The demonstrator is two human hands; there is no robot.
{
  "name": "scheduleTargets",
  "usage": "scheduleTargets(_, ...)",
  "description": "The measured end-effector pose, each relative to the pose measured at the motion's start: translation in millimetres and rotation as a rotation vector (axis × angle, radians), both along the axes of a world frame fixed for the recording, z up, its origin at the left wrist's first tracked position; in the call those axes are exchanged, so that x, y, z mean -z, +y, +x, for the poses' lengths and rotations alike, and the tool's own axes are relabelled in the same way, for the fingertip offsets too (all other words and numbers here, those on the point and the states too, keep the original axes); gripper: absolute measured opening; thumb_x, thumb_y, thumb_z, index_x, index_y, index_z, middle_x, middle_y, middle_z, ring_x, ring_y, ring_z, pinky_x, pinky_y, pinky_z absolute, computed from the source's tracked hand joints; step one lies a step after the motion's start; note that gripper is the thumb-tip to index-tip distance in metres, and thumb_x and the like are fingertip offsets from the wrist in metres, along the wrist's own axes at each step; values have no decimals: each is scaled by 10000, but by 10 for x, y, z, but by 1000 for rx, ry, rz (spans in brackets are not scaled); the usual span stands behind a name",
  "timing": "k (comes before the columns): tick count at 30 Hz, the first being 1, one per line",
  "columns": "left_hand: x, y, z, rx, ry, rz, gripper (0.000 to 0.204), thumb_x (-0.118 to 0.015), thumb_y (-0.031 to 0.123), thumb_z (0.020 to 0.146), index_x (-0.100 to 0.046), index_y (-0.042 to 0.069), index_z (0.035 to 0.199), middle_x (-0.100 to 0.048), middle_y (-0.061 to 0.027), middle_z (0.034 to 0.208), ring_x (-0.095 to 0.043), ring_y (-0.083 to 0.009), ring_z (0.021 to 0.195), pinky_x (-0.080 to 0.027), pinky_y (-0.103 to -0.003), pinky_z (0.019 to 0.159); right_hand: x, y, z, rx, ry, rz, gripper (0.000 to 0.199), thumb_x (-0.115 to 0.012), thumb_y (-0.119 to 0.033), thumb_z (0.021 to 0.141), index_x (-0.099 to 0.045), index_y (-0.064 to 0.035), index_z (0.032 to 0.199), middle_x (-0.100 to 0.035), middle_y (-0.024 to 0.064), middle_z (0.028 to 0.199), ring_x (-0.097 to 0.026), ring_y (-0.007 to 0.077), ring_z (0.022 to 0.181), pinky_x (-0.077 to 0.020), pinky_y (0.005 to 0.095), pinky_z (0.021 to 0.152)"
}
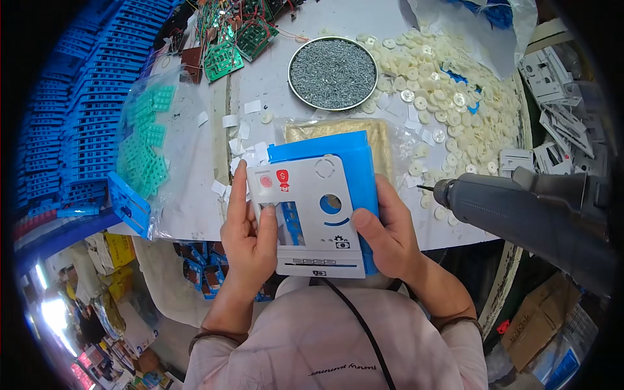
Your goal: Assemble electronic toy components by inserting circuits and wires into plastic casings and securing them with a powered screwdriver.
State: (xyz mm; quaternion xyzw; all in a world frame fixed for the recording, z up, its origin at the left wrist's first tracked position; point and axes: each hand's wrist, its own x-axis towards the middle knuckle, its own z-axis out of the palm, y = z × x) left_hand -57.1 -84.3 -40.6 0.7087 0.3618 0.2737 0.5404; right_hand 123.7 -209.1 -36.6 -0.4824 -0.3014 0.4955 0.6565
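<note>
A white printed plastic panel (pixel 302 188) with a round hole and a rectangular window is held over a blue plastic panel (pixel 365 162) in front of my body. My left hand (pixel 249 231) grips the left edge, its thumb on the white face beside the window. My right hand (pixel 389 234) clasps the right side, thumb pressed on the white panel's edge and fingers behind the blue one. Whether the two panels are joined cannot be seen. Just beyond them lies a gold-coloured padded sheet (pixel 338 129) under clear plastic.
A round tin of screws (pixel 333 73) stands at the back. Cream plastic discs (pixel 448 97) cover the right. An electric screwdriver (pixel 513 200) juts in from the right. Green keypads (pixel 146 146), blue panels (pixel 97 84) and circuit boards (pixel 224 60) lie left; white panels (pixel 549 75) far right.
</note>
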Motion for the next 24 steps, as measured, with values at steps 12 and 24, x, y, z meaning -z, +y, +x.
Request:
scheduleTargets(12, 35, -36, -8, -35, -64, -58, 652, -460, -38, 983, -211, -26, 1585, -596, -193, 1340, -592, -113, 1076, -469, -197, 840, 9, 4, -38, -25, -24, -105, 519, -712, -129, 928, -459, 9, 1360, -623, 119, 1193, -618, 156, 1055, -536, 322, 886)
scheduleTargets(24, -1, 39, -33, -49, 0, -140, 517, -463, -1, 1009, -316, -55, 1502, -631, -150, 1252, -629, -103, 1014, -508, -233, 838, 69, 23, -17, -21, 282, -44, 594, -645, -129, 978, -350, 4, 1476, -536, 119, 1384, -541, 173, 1235, -464, 343, 1034)
